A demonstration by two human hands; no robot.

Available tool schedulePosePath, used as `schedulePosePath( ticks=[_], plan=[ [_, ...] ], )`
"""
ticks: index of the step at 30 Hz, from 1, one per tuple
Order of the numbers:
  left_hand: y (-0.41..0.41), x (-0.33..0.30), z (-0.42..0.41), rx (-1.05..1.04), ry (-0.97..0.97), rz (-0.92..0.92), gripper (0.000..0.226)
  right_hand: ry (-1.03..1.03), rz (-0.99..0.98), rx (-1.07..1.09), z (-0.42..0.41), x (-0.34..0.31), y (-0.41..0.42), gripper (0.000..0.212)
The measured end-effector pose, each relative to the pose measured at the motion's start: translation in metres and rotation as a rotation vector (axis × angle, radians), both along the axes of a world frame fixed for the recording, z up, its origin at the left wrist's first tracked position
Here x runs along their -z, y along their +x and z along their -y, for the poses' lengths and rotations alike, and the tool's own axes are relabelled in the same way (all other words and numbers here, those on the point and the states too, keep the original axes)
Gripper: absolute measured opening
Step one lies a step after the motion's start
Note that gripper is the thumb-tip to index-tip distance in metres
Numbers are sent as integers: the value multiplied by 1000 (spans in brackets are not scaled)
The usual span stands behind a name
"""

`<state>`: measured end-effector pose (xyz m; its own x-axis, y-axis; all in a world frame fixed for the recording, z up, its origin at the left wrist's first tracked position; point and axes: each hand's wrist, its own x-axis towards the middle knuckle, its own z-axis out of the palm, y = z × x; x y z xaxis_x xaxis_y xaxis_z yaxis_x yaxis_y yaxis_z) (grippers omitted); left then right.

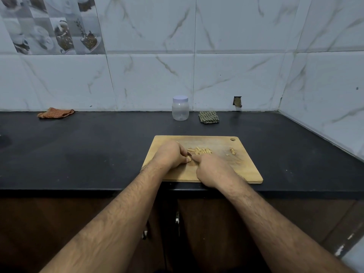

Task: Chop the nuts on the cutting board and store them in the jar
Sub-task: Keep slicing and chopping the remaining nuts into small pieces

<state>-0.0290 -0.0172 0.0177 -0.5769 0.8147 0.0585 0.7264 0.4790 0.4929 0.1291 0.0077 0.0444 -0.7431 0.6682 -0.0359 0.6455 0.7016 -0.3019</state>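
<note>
I see a pale rectangular wooden cutting board (216,170), matt and scuffed, on a black matt stone-like countertop (88,150). Behind it I note a clear smooth plastic jar (180,111) with a white plastic lid (180,98), an orange woven cloth (56,112), a green checked cloth (209,117), and glossy white marble-veined wall tiles (149,79).

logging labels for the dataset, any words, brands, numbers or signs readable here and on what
None can be read.
Clear plastic jar with the pale lilac lid: no label shows.
Light wooden cutting board: no print or mark.
Grey picture tiles with cups and glasses on the wall: images only, no lettering made out.
Orange cloth and green checked cloth: patterns only.
</note>
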Motion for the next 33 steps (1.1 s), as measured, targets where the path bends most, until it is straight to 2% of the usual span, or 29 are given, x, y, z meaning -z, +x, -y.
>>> schedulePosePath(
  ticks=[6,16,26,33],
  plan=[
    [2,1,0,-1,-1,-33,16,16,35,-5,1,-5,-3,62],
    [4,2,3,-43,30,-10,21,19,71,26,6,4,13,66],
    [3,12,4,-103,93,-8,29,1,-13,45,2,-1,15,66],
    [5,12,6,-77,92,-7,20,-15,12,21,0,0,-2,62]
  ],
)
